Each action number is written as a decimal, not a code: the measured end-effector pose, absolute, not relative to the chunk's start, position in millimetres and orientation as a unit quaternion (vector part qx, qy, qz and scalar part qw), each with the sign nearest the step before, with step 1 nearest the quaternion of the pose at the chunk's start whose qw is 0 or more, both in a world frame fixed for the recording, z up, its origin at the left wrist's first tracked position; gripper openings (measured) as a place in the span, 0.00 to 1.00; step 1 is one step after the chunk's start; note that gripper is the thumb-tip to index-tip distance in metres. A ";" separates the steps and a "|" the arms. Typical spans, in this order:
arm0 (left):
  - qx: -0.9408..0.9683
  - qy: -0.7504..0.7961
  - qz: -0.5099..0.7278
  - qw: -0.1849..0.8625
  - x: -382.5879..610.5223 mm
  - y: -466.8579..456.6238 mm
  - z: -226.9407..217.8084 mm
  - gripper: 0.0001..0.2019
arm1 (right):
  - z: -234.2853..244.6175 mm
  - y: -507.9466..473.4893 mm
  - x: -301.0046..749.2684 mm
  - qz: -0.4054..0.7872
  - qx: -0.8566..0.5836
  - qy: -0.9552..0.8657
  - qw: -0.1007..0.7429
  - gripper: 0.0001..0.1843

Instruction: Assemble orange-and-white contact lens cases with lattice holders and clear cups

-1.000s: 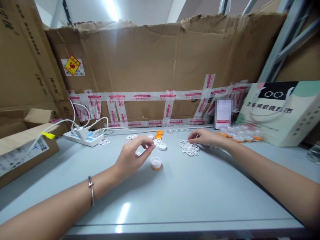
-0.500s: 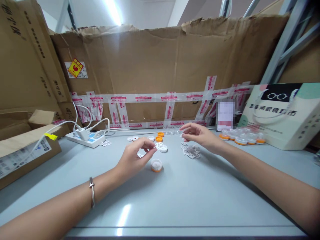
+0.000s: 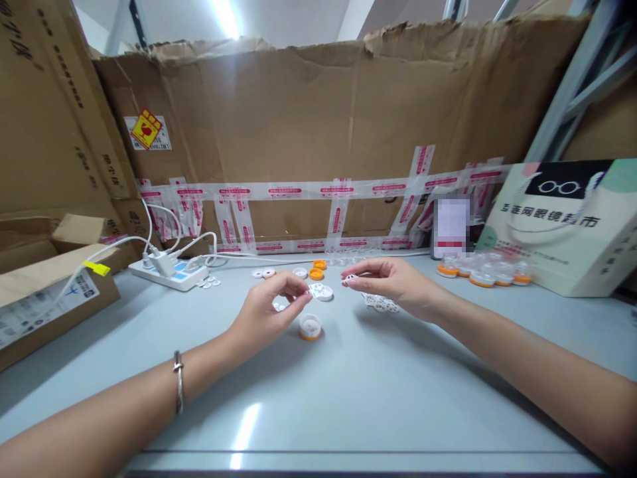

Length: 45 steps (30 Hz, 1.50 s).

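My left hand (image 3: 266, 312) pinches a small white spoked plastic ring (image 3: 314, 289) between thumb and fingers, just above the grey table (image 3: 348, 398). My right hand (image 3: 393, 282) is raised beside it, fingertips pinched on another small white ring (image 3: 350, 279). A pile of white rings (image 3: 382, 304) lies under the right hand. An orange-based round cap (image 3: 310, 326) sits below the left fingers. A white round lid (image 3: 325, 292) lies between the two hands.
Orange and white lids (image 3: 315, 272) lie further back. A row of orange-based caps (image 3: 478, 273) stands at the right beside a printed box (image 3: 567, 226). A white power strip (image 3: 166, 272) with cables sits at the left. Cardboard boxes (image 3: 44, 299) and a taped cardboard wall (image 3: 308, 146) surround the table.
My right hand lifted off the pile of rings and moved left toward my left hand with one ring pinched. The left hand stayed about where it was.
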State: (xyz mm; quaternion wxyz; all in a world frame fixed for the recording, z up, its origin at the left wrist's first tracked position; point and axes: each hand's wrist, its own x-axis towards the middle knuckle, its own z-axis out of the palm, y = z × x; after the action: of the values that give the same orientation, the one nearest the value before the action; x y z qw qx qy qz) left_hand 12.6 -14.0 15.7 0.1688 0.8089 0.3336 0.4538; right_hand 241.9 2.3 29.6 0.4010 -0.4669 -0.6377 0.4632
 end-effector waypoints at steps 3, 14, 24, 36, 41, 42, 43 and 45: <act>0.813 0.332 0.448 0.168 12.7 -17.2 18.0 0.01 | 33.2 -6.5 236.6 0.459 -0.452 -0.639 0.422 0.18; 0.829 0.249 0.488 0.113 14.3 -31.8 29.0 0.02 | 36.5 -42.5 206.3 0.305 -0.304 -0.722 0.542 0.10; 0.824 0.211 0.518 0.084 15.3 -35.4 33.0 0.05 | 31.2 -43.7 204.2 0.276 -0.286 -0.750 0.529 0.08; 0.822 0.222 0.518 0.078 14.7 -37.3 35.2 0.04 | 30.1 -39.1 208.8 0.068 -0.199 -0.827 0.522 0.11; 0.824 0.227 0.511 0.088 14.9 -38.1 34.8 0.03 | 25.7 -37.3 210.9 -0.023 -0.183 -0.840 0.510 0.15; 0.823 0.229 0.510 0.095 14.9 -38.3 34.8 0.03 | 24.6 -37.2 211.4 -0.042 -0.181 -0.844 0.503 0.15; 0.823 0.229 0.510 0.103 14.9 -38.6 34.8 0.03 | 23.5 -37.1 212.0 -0.062 -0.180 -0.847 0.496 0.15; 0.822 0.229 0.509 0.117 15.1 -39.1 34.6 0.03 | 21.6 -37.1 213.3 -0.107 -0.180 -0.851 0.482 0.14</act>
State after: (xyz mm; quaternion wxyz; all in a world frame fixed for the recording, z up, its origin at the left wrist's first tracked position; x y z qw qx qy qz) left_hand 15.1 -39.1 34.6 0.1169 0.8216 0.2293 0.5087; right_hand 213.3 -37.1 21.6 0.4820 -0.1803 -0.8507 -0.1073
